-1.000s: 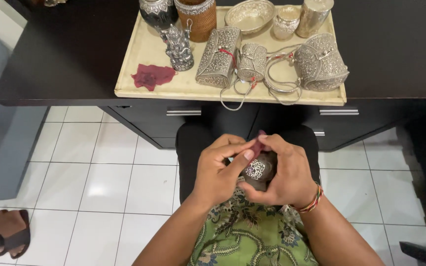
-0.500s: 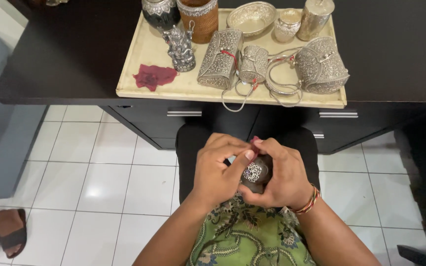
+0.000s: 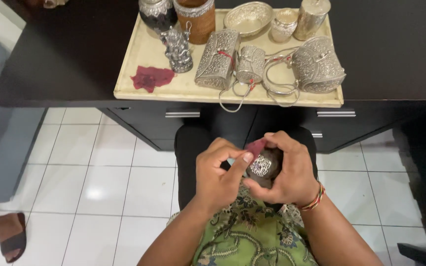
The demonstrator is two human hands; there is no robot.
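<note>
Silver ornament (image 3: 262, 166), probably upright, cupped by right hand (image 3: 292, 170), left hand (image 3: 218, 175)

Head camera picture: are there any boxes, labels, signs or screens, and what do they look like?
No packages, signs or screens show.
Small red tags: tied on the silver purses on the cream tray, thin and string-like; whether they carry writing is too small to tell.

Honestly I can't spot any packages, signs or screens from here. Closest thing is small red tags (image 3: 229, 55) tied on the silver purses (image 3: 217, 59) on the tray (image 3: 139, 59).
</note>
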